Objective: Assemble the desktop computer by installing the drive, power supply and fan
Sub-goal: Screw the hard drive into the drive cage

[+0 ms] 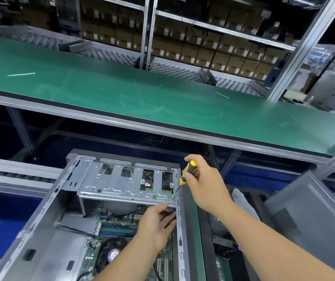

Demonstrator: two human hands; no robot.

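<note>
Head view, looking down on an open computer case (41, 230) lying on its side, metal drive cage (122, 183) at its far end. Right hand (201, 183) grips a yellow-and-black screwdriver (186, 173), fingers curled round the handle; tip set on a screw (172, 197) at the cage's near right corner. Left hand (156, 224) reaches in just under the cage's front edge, fingers extended and loosely spread, tips against a dark part there; what that part is cannot be told. Green motherboard (118, 228) on the case floor, round black fan (112, 254) on it, near the left forearm. Green conveyor belt (142, 94) runs beyond. Grey case panel (308, 211) stands well to the right. Shelves of cardboard boxes (203, 51) behind.
</note>
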